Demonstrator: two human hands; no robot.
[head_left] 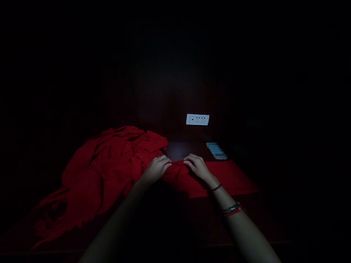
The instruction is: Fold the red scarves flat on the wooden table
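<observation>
A large red cloth [104,171] lies on a dark table, bunched up in folds on the left and flat on the right. My left hand [156,168] has its fingers curled round a fold of the cloth near the middle; a ring shows on one finger. My right hand [197,166] pinches the same fold just to the right, fingers bent down onto the fabric. The right wrist wears a thin dark band and, further back, red and silver bracelets [233,209].
A phone [216,150] lies on the dark table [181,149] behind my right hand. A white wall socket [197,119] sits on the dark back panel above it. The surroundings are very dark.
</observation>
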